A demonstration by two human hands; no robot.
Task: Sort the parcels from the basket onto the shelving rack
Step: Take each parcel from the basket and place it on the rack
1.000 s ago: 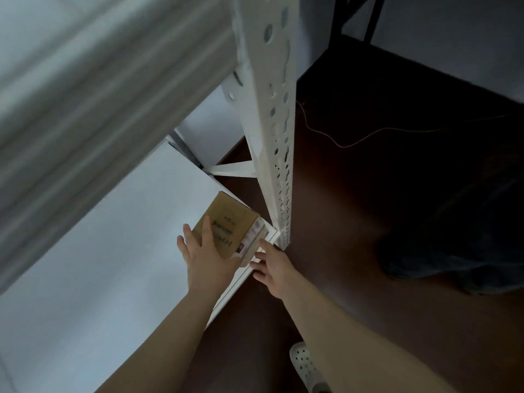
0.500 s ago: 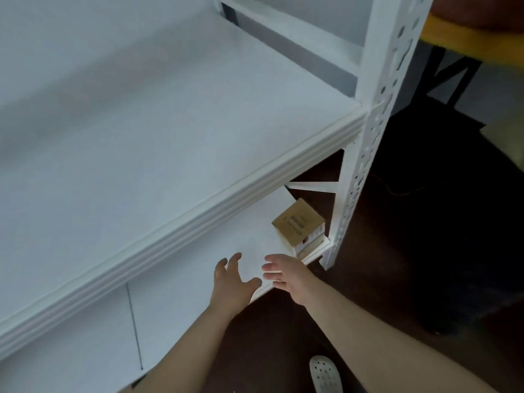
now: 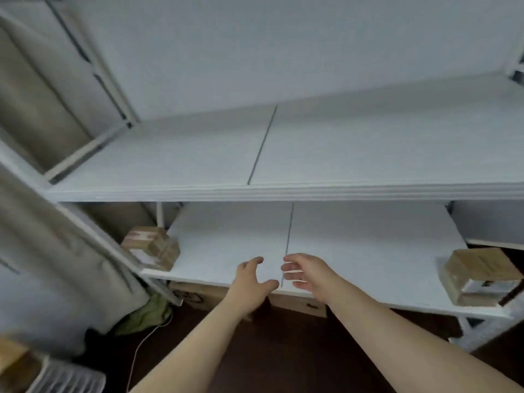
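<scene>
Head view: left parcel (image 3: 151, 246) and right parcel (image 3: 476, 275), brown taped cardboard, sit at either end of the shelf (image 3: 226, 245); left hand (image 3: 252, 279) and right hand (image 3: 309, 275) hover empty, fingers apart.

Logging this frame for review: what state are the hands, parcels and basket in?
left hand: open, holding nothing.
right hand: open, fingers loosely curled, empty.
left parcel: resting on lower shelf, left end.
right parcel: resting on lower shelf, right end.
basket: bottom left, contents blurred.
</scene>
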